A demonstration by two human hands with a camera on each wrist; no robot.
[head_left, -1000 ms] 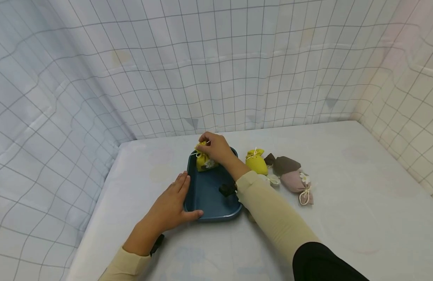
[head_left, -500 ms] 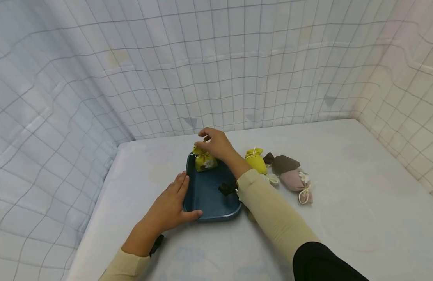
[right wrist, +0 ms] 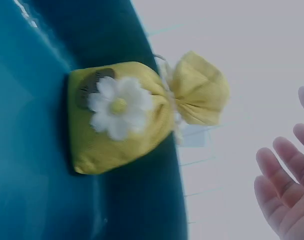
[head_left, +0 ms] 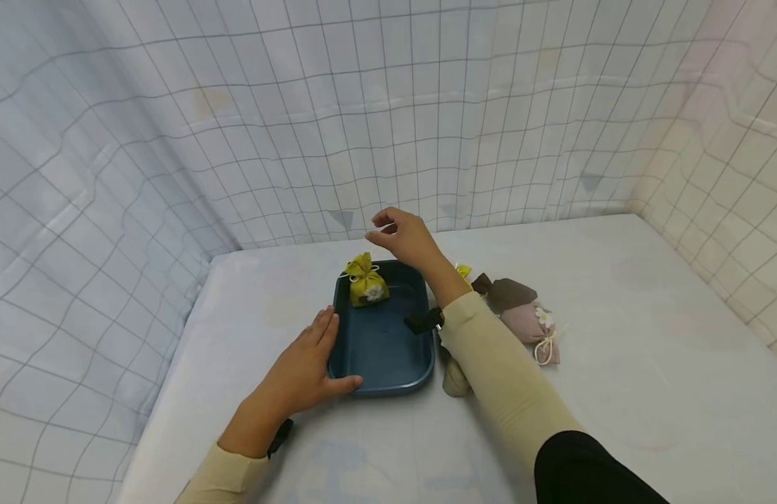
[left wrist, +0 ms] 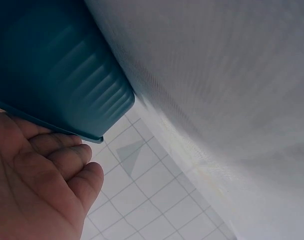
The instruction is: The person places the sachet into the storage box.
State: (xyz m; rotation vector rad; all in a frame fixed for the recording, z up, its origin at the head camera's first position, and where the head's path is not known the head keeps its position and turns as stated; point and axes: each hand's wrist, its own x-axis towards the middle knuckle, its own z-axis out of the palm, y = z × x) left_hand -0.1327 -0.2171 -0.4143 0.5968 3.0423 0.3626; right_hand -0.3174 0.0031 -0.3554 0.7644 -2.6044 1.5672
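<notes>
A yellow drawstring pouch (head_left: 367,283) with a white flower leans in the far left corner of a blue tray (head_left: 382,387). In the right wrist view the neck of the pouch (right wrist: 127,107) juts over the rim. My right hand (head_left: 406,238) is above and behind the tray's far edge, apart from the pouch, its fingers loosely bent and holding nothing. My left hand (head_left: 303,367) rests along the tray's left side, fingers straight and thumb over the near left corner. In the left wrist view its fingers touch the outside of the tray (left wrist: 67,70) beneath the rim.
Right of the tray lie a dark brown pouch (head_left: 513,294), a pink pouch (head_left: 521,322) with a white flower, and an olive pouch (head_left: 455,378). My right sleeve partly hides a second yellow pouch (head_left: 464,271). A checked curtain (head_left: 388,140) encloses the white table (head_left: 615,315).
My right hand has let go of the yellow pouch's neck and moved up and to the right. The pouch stays in the tray. My left hand has not moved.
</notes>
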